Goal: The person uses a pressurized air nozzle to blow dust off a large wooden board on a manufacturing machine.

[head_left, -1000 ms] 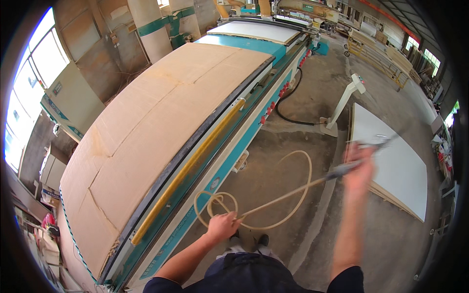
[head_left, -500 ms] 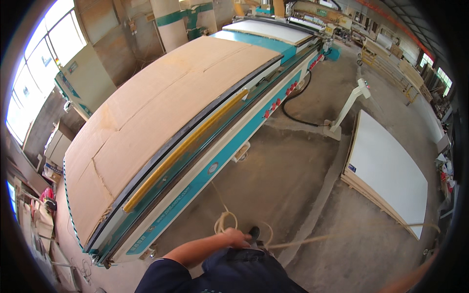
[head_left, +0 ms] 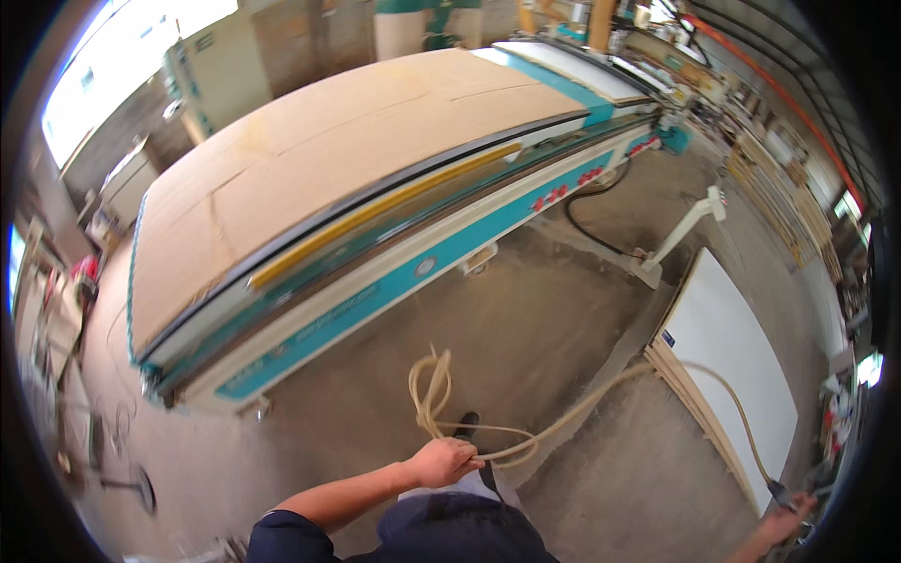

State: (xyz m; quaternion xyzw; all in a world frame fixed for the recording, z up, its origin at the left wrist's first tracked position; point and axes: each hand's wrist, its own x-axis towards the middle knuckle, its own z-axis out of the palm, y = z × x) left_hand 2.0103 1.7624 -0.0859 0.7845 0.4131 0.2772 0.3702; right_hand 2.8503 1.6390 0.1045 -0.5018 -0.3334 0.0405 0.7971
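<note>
A pale yellow hose [head_left: 572,416] hangs in loose loops in front of me. My left hand [head_left: 446,463] is closed around it at waist height, just beside the loops. From there the hose arcs to the right, passing in front of a stack of white-topped boards [head_left: 737,352]. It ends in a dark fitting [head_left: 779,494] at the lower right. My right hand [head_left: 786,521] is at that fitting with its fingers curled around the end; blur hides the exact grip and the shape of the tool there.
A long teal-and-white machine bed [head_left: 375,305] carrying a brown board [head_left: 375,113] runs along the left, with a yellow bar [head_left: 385,216] on its side. A white control stand [head_left: 685,230] and a black cable [head_left: 577,216] stand on the floor between machine and boards.
My view has turned, shifting the machine up. My right hand has come further into view with the hose end. The hose now bows upward between my hands; my left hand still grips it.
</note>
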